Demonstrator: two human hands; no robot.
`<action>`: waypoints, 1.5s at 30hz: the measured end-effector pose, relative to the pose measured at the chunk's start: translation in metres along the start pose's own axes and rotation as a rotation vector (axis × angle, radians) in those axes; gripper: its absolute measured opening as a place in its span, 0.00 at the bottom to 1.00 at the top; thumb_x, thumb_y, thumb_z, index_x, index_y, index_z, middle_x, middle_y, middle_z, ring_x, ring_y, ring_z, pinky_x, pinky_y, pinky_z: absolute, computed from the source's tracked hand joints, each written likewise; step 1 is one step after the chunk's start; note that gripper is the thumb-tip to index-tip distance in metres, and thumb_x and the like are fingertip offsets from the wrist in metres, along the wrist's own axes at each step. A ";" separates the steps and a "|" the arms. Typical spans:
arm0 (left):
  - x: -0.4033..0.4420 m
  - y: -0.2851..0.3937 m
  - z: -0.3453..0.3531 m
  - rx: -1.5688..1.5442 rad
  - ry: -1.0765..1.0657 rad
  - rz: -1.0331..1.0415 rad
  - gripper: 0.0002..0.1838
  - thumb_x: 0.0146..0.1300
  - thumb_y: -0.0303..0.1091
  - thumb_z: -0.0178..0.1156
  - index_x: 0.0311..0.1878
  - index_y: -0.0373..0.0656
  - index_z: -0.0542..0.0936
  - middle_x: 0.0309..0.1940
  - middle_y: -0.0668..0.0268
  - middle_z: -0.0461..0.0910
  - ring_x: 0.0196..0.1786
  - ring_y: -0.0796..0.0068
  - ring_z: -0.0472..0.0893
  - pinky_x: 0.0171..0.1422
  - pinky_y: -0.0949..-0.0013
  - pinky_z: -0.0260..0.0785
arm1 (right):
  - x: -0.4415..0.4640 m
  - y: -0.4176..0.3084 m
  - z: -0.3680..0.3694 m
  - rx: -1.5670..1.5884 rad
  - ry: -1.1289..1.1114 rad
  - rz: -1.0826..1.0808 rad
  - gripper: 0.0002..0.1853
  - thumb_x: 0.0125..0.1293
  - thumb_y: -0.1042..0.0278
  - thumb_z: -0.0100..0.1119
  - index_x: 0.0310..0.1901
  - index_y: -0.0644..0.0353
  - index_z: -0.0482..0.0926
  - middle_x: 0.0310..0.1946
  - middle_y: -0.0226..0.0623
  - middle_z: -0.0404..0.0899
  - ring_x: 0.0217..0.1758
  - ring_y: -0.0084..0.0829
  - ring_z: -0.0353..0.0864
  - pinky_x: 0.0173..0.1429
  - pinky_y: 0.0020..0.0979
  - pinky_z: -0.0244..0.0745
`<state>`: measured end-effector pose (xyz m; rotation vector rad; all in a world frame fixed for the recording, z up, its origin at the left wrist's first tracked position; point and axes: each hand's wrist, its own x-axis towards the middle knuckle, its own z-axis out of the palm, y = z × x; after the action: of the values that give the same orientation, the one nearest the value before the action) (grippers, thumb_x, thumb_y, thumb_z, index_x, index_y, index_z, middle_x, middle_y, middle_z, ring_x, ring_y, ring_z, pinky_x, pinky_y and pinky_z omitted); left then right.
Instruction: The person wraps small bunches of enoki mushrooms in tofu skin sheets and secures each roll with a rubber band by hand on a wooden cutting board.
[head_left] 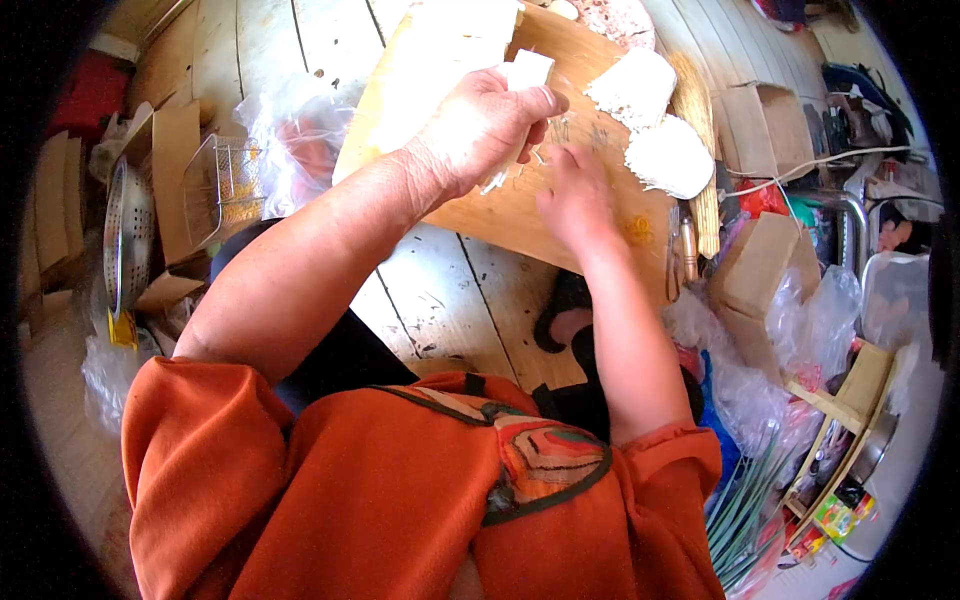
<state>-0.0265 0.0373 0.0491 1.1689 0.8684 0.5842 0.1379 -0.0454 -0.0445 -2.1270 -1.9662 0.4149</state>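
Note:
My left hand is raised over a wooden board, its thumb and fingers closed on a white piece. Thin white shreds hang below that hand. Lower and to its right, my right hand is over the board with its fingers bent and blurred; whether it holds anything is hidden. Two white rounded pieces with ragged edges, one above the other, lie at the board's right side. A large bright white slab covers the board's upper left.
A knife-like tool with a wooden handle and a straw brush lie along the board's right edge. Plastic bags, a wire basket and a metal colander stand left. Cardboard boxes and green onions are right.

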 end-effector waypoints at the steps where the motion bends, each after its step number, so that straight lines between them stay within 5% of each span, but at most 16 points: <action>1: 0.001 0.000 0.000 0.005 0.010 -0.012 0.13 0.61 0.40 0.57 0.28 0.40 0.74 0.19 0.66 0.74 0.23 0.77 0.74 0.32 0.72 0.69 | 0.007 -0.002 0.009 -0.032 -0.029 0.007 0.20 0.61 0.73 0.49 0.56 0.60 0.73 0.58 0.46 0.70 0.63 0.48 0.66 0.65 0.43 0.65; 6: 0.000 -0.002 -0.005 -0.037 -0.002 0.045 0.13 0.60 0.41 0.58 0.31 0.39 0.74 0.22 0.66 0.75 0.25 0.77 0.75 0.33 0.71 0.70 | -0.041 -0.026 0.025 -0.061 -0.205 -0.143 0.20 0.61 0.75 0.48 0.56 0.61 0.70 0.59 0.46 0.66 0.63 0.48 0.64 0.63 0.46 0.64; 10: -0.006 0.006 -0.007 0.041 -0.001 -0.008 0.14 0.60 0.41 0.58 0.32 0.39 0.74 0.22 0.67 0.75 0.25 0.77 0.75 0.33 0.71 0.70 | -0.090 -0.025 -0.001 0.330 -0.421 -0.409 0.10 0.53 0.75 0.54 0.38 0.56 0.81 0.37 0.38 0.79 0.42 0.45 0.78 0.47 0.41 0.75; 13: -0.004 0.000 -0.006 0.023 -0.002 0.022 0.13 0.60 0.41 0.58 0.33 0.39 0.73 0.22 0.67 0.75 0.25 0.78 0.74 0.34 0.72 0.70 | -0.073 -0.008 -0.010 0.223 -0.100 -0.029 0.09 0.54 0.73 0.59 0.37 0.57 0.82 0.35 0.40 0.81 0.38 0.39 0.82 0.44 0.35 0.77; 14: -0.005 0.000 -0.006 0.035 -0.005 0.033 0.13 0.60 0.41 0.58 0.33 0.39 0.73 0.22 0.67 0.75 0.25 0.78 0.74 0.34 0.72 0.70 | -0.061 0.004 -0.004 0.494 -0.124 0.284 0.11 0.58 0.72 0.60 0.43 0.61 0.81 0.37 0.38 0.82 0.35 0.32 0.82 0.44 0.31 0.77; 18: -0.001 -0.003 -0.003 0.025 -0.007 0.035 0.13 0.60 0.41 0.58 0.34 0.39 0.73 0.21 0.68 0.75 0.25 0.79 0.74 0.34 0.72 0.70 | -0.020 0.030 0.022 1.434 0.196 0.604 0.18 0.59 0.78 0.56 0.53 0.63 0.76 0.39 0.34 0.80 0.39 0.28 0.80 0.42 0.27 0.76; 20: -0.004 0.004 -0.001 0.035 -0.012 0.032 0.13 0.60 0.41 0.58 0.35 0.39 0.74 0.22 0.68 0.75 0.25 0.79 0.74 0.34 0.72 0.70 | -0.031 0.020 0.040 1.504 0.175 0.611 0.18 0.59 0.79 0.55 0.53 0.63 0.75 0.40 0.35 0.79 0.41 0.27 0.79 0.43 0.28 0.76; 22: -0.008 0.012 -0.001 0.045 -0.016 0.021 0.14 0.60 0.41 0.58 0.35 0.39 0.74 0.22 0.68 0.75 0.25 0.79 0.74 0.34 0.72 0.70 | -0.058 0.007 0.048 1.511 -0.136 0.549 0.17 0.64 0.76 0.52 0.55 0.63 0.72 0.41 0.37 0.79 0.45 0.33 0.80 0.49 0.33 0.77; 24: -0.010 0.016 -0.002 0.067 -0.042 0.007 0.13 0.60 0.41 0.58 0.35 0.39 0.74 0.22 0.68 0.75 0.26 0.79 0.75 0.34 0.72 0.70 | -0.086 -0.028 0.029 1.481 -0.593 0.712 0.14 0.65 0.71 0.55 0.52 0.62 0.74 0.40 0.37 0.81 0.41 0.32 0.82 0.44 0.32 0.78; 26: -0.006 0.012 -0.002 0.037 -0.050 0.039 0.14 0.60 0.41 0.58 0.35 0.39 0.74 0.22 0.68 0.75 0.26 0.79 0.75 0.35 0.72 0.70 | -0.087 -0.043 0.013 1.129 -0.714 0.638 0.15 0.64 0.71 0.57 0.52 0.63 0.75 0.38 0.39 0.82 0.34 0.31 0.82 0.35 0.31 0.78; 31: -0.010 0.008 0.005 0.038 -0.035 0.102 0.12 0.63 0.40 0.57 0.31 0.39 0.75 0.20 0.68 0.73 0.24 0.77 0.72 0.32 0.73 0.67 | -0.017 0.013 0.018 1.481 -0.115 0.482 0.11 0.64 0.71 0.55 0.48 0.60 0.76 0.35 0.35 0.82 0.35 0.27 0.82 0.41 0.25 0.77; 36: -0.013 0.016 0.005 -0.125 -0.129 -0.003 0.13 0.65 0.40 0.53 0.37 0.38 0.72 0.23 0.67 0.75 0.25 0.78 0.75 0.35 0.73 0.71 | 0.007 -0.043 0.022 1.504 0.081 0.529 0.13 0.64 0.71 0.52 0.50 0.59 0.77 0.36 0.31 0.81 0.36 0.25 0.80 0.41 0.23 0.75; 38: -0.013 0.019 0.008 -0.170 -0.107 -0.008 0.13 0.66 0.40 0.53 0.36 0.38 0.72 0.22 0.68 0.74 0.23 0.78 0.74 0.32 0.74 0.69 | -0.022 -0.065 0.010 0.877 -0.378 0.285 0.17 0.63 0.69 0.55 0.54 0.60 0.76 0.38 0.34 0.81 0.37 0.26 0.81 0.40 0.26 0.76; 40: -0.009 0.018 0.008 -0.118 -0.133 0.074 0.14 0.65 0.42 0.56 0.31 0.41 0.73 0.21 0.68 0.72 0.21 0.78 0.71 0.28 0.75 0.66 | -0.055 -0.057 0.056 1.259 -0.867 0.414 0.16 0.63 0.66 0.61 0.51 0.60 0.78 0.40 0.34 0.81 0.41 0.23 0.80 0.45 0.26 0.76; 42: -0.011 0.023 0.012 -0.130 -0.152 0.076 0.14 0.66 0.42 0.56 0.31 0.41 0.72 0.20 0.69 0.70 0.20 0.78 0.70 0.26 0.74 0.64 | -0.074 -0.068 0.031 0.856 -1.276 0.315 0.16 0.63 0.67 0.61 0.51 0.61 0.77 0.37 0.33 0.81 0.35 0.23 0.81 0.39 0.26 0.77; 45: -0.012 0.023 0.017 -0.164 -0.148 0.082 0.13 0.65 0.41 0.57 0.32 0.42 0.71 0.19 0.69 0.70 0.20 0.78 0.69 0.26 0.75 0.64 | -0.071 -0.037 0.007 0.913 -1.008 0.360 0.17 0.62 0.69 0.60 0.52 0.60 0.77 0.35 0.35 0.82 0.31 0.25 0.81 0.34 0.26 0.77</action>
<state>-0.0179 0.0259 0.0767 1.0868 0.6373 0.6158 0.0960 -0.1136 -0.0340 -1.6766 -1.1573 2.2525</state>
